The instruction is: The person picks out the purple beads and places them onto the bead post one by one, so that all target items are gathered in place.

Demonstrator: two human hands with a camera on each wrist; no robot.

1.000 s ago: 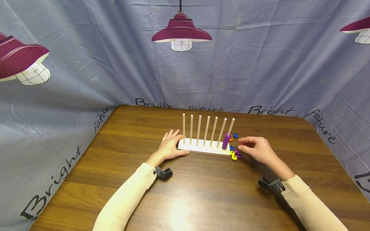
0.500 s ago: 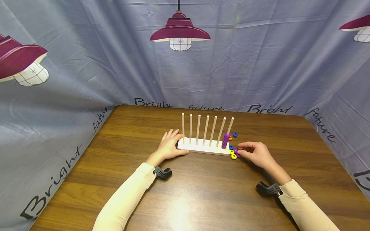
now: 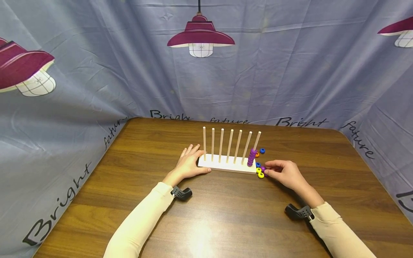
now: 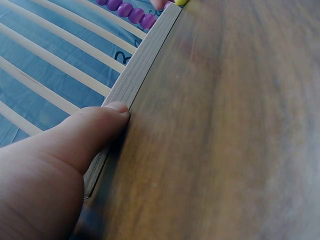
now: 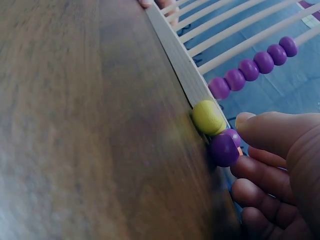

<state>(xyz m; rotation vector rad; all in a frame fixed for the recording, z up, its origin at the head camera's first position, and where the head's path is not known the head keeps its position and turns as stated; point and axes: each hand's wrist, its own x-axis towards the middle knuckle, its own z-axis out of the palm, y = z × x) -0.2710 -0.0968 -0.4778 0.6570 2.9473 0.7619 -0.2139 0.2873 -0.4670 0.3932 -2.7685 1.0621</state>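
Note:
A white base (image 3: 227,165) with a row of upright wooden pegs stands on the table, and several purple beads (image 3: 252,157) are stacked on its rightmost peg. My left hand (image 3: 188,165) holds the base's left end, thumb (image 4: 112,112) along the front edge. At the other end, my right hand (image 3: 285,173) is at the loose beads. In the right wrist view its thumb (image 5: 265,127) and bent fingers (image 5: 262,175) lie close beside two loose purple beads (image 5: 224,150); whether they pinch one cannot be made out. A yellow bead (image 5: 207,117) lies against the base.
Two yellow beads (image 3: 260,175) and a blue bead (image 3: 258,165) lie by the base's right end. Farther back are an orange bead (image 3: 257,155) and another blue bead (image 3: 262,151). A patterned curtain (image 3: 206,86) surrounds the wooden table (image 3: 206,208).
My right hand has moved slightly down and left, from beside the loose beads onto the purple ones, partly covering one in the head view. The left hand has stayed on the base.

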